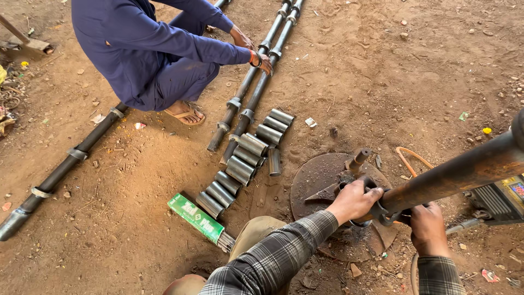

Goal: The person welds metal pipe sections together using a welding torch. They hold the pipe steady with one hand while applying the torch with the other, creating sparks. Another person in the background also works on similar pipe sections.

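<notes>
My left hand [353, 200] grips the lower end of a long rusty pipe [464, 172] that slants up to the right edge. A metal ring collar [383, 212] sits on that pipe end between my hands. My right hand [427, 228] holds the pipe from below, just right of the collar. The pipe end rests over a round rusty steel plate [316, 177] on the dirt, which has a short upright stub [358, 160] on it.
A row of several short shiny pipe sleeves [240, 166] lies left of the plate, beside a green box of welding rods [197, 218]. Another person in blue [147, 49] squats at top, hands on two long pipes [256, 82]. A third pipe [65, 164] lies left. A welding machine [499, 199] stands right.
</notes>
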Demonstrator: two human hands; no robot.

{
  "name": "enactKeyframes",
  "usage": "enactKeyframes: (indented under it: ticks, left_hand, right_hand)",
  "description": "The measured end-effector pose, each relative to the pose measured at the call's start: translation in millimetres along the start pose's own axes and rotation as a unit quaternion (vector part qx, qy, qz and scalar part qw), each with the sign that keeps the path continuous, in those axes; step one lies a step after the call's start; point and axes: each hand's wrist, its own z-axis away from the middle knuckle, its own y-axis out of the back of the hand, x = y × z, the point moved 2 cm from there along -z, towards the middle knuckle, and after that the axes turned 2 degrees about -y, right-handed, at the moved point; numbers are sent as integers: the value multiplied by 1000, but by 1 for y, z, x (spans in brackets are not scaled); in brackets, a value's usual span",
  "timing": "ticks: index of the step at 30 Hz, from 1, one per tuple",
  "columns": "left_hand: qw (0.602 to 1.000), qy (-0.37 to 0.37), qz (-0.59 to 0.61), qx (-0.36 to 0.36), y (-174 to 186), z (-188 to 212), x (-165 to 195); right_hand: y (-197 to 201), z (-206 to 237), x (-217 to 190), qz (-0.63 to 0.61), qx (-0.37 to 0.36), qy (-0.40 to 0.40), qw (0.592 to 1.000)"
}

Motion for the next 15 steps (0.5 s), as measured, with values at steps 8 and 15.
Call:
enactKeyframes:
  ticks: [8,15]
  left_hand:
    - [999,17,-30,29,-10,-9,-22]
    - [998,-9,-44,38,-17,-20,-38]
  right_hand:
    - [26,-14,29,463,-9,319,827]
    - [21,-24,39,-40,-20,30,999]
